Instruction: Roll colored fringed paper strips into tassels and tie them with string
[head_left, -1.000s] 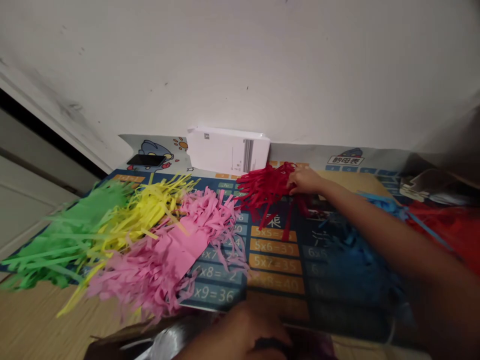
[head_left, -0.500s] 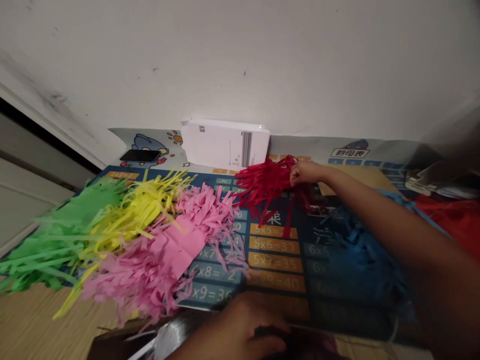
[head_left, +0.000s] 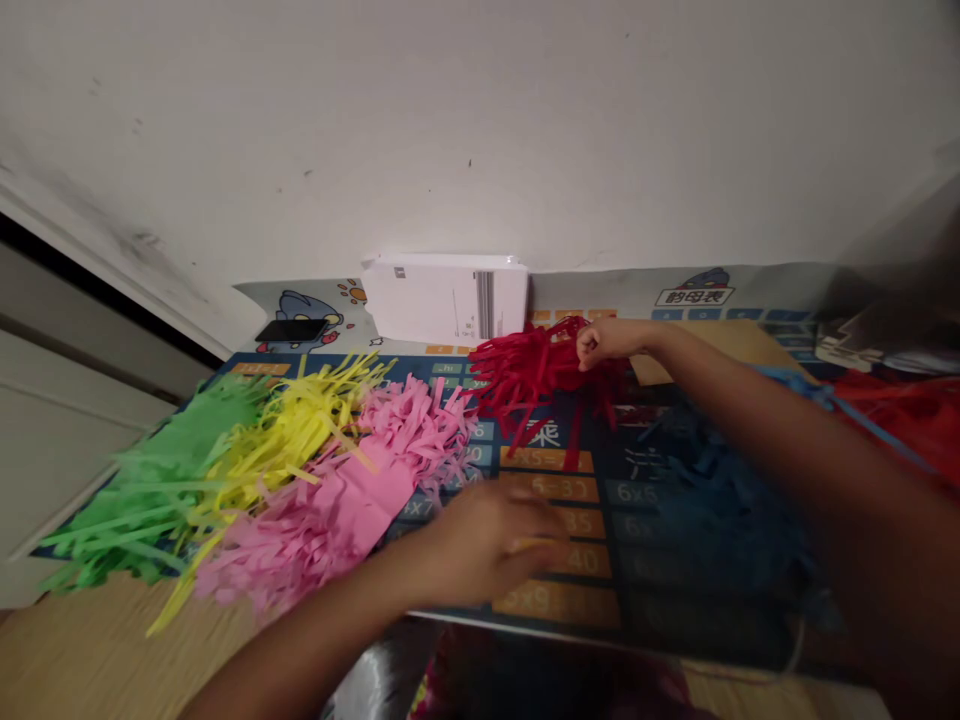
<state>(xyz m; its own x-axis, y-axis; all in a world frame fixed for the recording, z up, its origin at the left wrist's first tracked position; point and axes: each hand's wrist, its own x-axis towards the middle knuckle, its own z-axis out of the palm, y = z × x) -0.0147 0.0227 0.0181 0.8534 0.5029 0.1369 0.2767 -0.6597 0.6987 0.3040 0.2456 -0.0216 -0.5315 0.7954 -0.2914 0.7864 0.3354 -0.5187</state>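
Observation:
My right hand (head_left: 602,342) is closed in a pinch at the right end of a dark red fringed paper tassel (head_left: 525,370), which lies bunched near the back of the table. Over the table's front half is my left hand (head_left: 499,535), somewhat blurred, its fingers apart and nothing visible in them. Just left of it lies a pink fringed paper tassel (head_left: 375,490) with a flat uncut middle. Beyond that are a yellow tassel (head_left: 285,430) and a green tassel (head_left: 172,450). My right forearm passes above a blue tassel (head_left: 720,490), hiding part of it.
A white box (head_left: 442,298) leans against the wall at the back. Left of it is a black phone (head_left: 294,330). Brighter red fringe (head_left: 907,415) lies at the far right. The table mat (head_left: 555,590) carries printed sums. A tan sheet (head_left: 739,345) lies behind my right arm.
My left hand has risen from the table's front edge and moved forward over the mat. My right hand stays at the red tassel. The view has shifted slightly.

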